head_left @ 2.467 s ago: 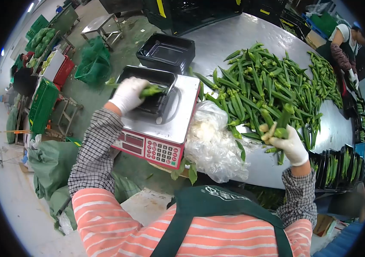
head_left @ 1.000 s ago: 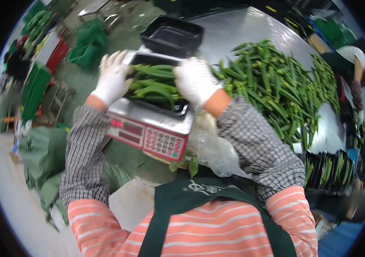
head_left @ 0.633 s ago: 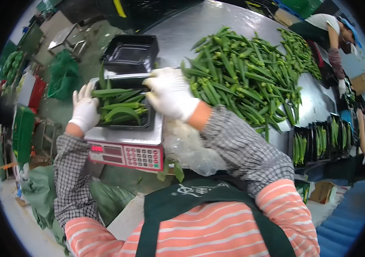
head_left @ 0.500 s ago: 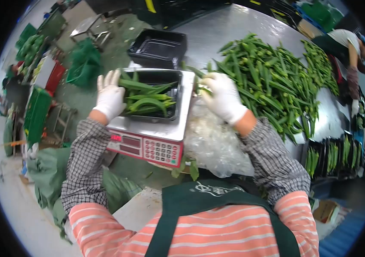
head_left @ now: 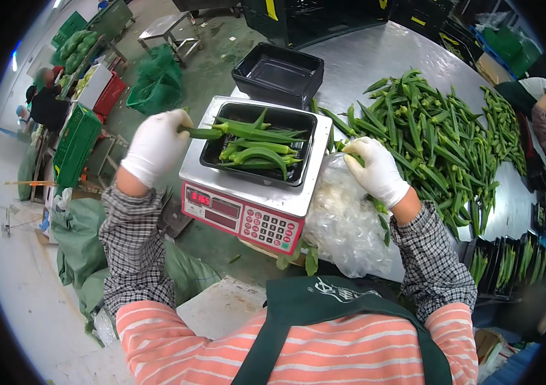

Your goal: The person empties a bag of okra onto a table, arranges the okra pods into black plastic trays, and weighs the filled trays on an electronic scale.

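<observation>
Pinched in the left hand [head_left: 157, 146], one okra pod [head_left: 201, 133] is held at the rim of the tray [head_left: 306, 149] on the scale [head_left: 247, 194] (the grip of the right hand [head_left: 377, 172] cannot be told), with weighing apparently under way and careful placing called for.

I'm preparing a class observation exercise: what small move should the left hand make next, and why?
Probably the left hand should lay its okra pod inside the black tray and let go. The pod is pinched near the tray's rim, other pods lie inside, and the tray sits on a scale whose display is lit, so releasing might steady the reading.
</observation>
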